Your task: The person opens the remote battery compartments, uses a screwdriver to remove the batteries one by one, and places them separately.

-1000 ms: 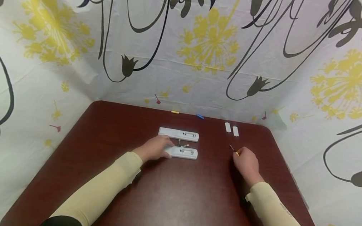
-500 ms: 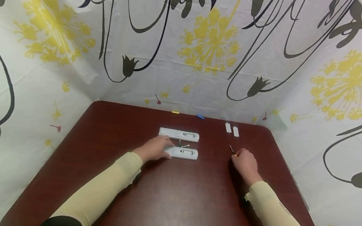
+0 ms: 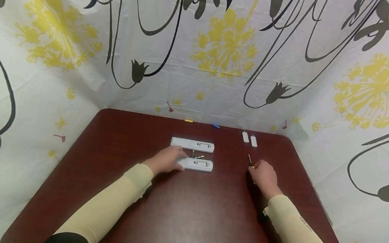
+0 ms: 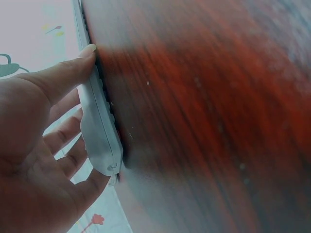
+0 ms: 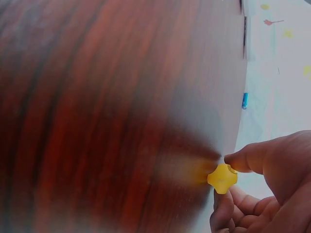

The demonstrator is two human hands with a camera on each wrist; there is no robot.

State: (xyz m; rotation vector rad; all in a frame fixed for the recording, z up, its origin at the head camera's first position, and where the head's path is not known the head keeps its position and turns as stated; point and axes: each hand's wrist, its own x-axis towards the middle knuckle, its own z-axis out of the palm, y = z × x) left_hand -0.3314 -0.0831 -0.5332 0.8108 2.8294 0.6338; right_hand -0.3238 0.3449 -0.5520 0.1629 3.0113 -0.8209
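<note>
Two white remote controls lie face down on the table, one behind the other, with their battery bays uncovered. My left hand (image 3: pixel 167 159) holds the left end of the nearer remote control (image 3: pixel 195 164), thumb on its near side and fingers on its far side; the left wrist view shows this remote control (image 4: pixel 99 131) edge-on between them. The farther remote control (image 3: pixel 189 144) lies just beyond my fingers. My right hand (image 3: pixel 263 176), off to the right, pinches a screwdriver (image 3: pixel 249 159) by its yellow handle (image 5: pixel 222 179), the shaft pointing away from me. Most of the handle is hidden in the head view.
Two small cylinders like batteries, one upright battery (image 3: pixel 193 152) and one lying battery (image 3: pixel 199 156), are between the remote controls. Two white covers (image 3: pixel 245 137) lie at the back right. A yellow stick (image 3: pixel 188 120) and a blue stick (image 3: pixel 215 125) lie along the back edge.
The screwdriver has swung in my right hand, its tip now pointing more directly away from me. That hand has shifted slightly left. My left hand and the remote controls stay put.
</note>
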